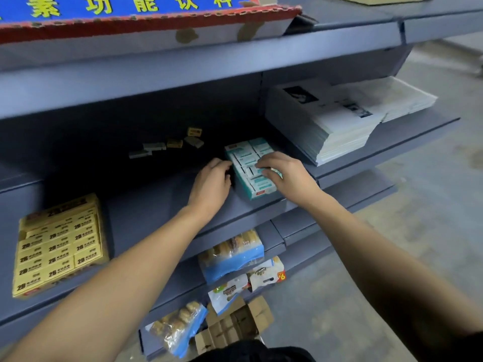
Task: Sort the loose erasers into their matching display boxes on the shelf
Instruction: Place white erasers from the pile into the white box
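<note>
A teal-and-white display box [257, 190] full of matching erasers sits on the middle shelf [146, 212]. My left hand [213, 180] rests against the box's left side with curled fingers. My right hand [283, 171] lies on top of the box, fingertips pinching a teal eraser [252, 170] that sits tilted among the rows. A yellow display box [60, 246] packed with yellow 2B erasers stands at the shelf's left front. Several loose yellow and grey-white erasers [167, 145] lie scattered deeper on the shelf.
A stack of printed paper [337, 121] fills the shelf to the right. Snack packets [231, 254] sit on lower shelves, and an opened cardboard carton [235, 325] lies on the floor. A red-and-blue box [146, 19] rests on the shelf above.
</note>
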Demonstrator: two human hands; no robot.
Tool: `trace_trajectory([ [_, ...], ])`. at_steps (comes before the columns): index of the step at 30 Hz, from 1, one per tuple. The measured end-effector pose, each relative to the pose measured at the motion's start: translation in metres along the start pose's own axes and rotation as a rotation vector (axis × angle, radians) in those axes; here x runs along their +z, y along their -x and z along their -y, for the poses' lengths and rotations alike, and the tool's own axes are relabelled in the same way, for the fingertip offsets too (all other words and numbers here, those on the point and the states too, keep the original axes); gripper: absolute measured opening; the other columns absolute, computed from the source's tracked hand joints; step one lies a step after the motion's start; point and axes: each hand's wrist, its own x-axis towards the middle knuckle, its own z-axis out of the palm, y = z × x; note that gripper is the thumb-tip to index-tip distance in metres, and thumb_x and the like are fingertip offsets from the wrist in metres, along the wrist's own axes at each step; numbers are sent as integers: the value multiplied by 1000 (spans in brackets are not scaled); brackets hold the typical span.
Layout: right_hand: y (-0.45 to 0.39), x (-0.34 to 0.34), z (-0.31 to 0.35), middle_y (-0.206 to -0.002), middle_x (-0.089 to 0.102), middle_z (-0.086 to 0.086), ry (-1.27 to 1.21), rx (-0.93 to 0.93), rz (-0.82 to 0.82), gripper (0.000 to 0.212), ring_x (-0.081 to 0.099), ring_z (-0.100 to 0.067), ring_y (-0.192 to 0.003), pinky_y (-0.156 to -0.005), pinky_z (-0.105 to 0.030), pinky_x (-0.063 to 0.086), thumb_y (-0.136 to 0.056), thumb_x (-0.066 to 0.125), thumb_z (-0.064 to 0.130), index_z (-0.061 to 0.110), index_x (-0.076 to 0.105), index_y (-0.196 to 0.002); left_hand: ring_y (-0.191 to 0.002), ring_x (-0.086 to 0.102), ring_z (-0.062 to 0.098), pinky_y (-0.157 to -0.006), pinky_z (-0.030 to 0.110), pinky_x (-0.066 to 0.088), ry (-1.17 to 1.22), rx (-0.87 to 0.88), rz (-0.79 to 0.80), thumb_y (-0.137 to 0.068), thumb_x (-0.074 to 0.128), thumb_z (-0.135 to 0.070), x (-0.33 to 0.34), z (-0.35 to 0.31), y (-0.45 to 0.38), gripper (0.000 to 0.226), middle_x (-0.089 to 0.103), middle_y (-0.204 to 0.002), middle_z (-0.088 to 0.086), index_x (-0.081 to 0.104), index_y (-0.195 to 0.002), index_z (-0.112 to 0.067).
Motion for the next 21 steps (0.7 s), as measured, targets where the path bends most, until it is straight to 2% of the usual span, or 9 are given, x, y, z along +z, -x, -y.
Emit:
trace_trajectory([
  [6,6,3,0,-112,66,-9,8,-3,32,17,61,-24,-108,-96,-35,48,-91,61,6,4,71,-104,-110,57,22,-93,39,49,-4,-25,-5,-94,49,-5,5,0,-2,37,57,-124,6,56,-131,-9],
  [11,1,12,5,-110,68,-7,35,-15,43,17,61,-24,-107,-95,-32,47,-89,63,6,6,73,-103,-113,56,21,-95,35,48,-19,-26,-24,-95,50,-6,1,4,1,37,57,-126,7,55,-132,-7],
  [15,-8,15,14,-109,70,-4,42,30,43,15,59,-23,-106,-92,-32,47,-81,63,10,9,76,-88,-113,56,23,-95,37,48,-32,-34,-40,-95,51,-8,-5,9,4,37,57,-126,8,56,-131,-7],
  [17,-19,19,25,-108,69,-3,12,68,16,17,58,-22,-104,-91,-28,45,-80,60,13,12,76,-85,-110,58,24,-92,38,49,-49,-50,-54,-94,51,-9,-11,15,7,36,58,-125,8,57,-130,-8],
  [21,-45,43,51,-103,69,-7,-103,88,-65,22,60,-20,-97,-83,-10,37,-81,59,6,10,73,-97,-108,58,25,-88,34,49,-103,-104,-81,-95,51,-14,-30,34,13,35,58,-125,9,57,-129,-10],
])
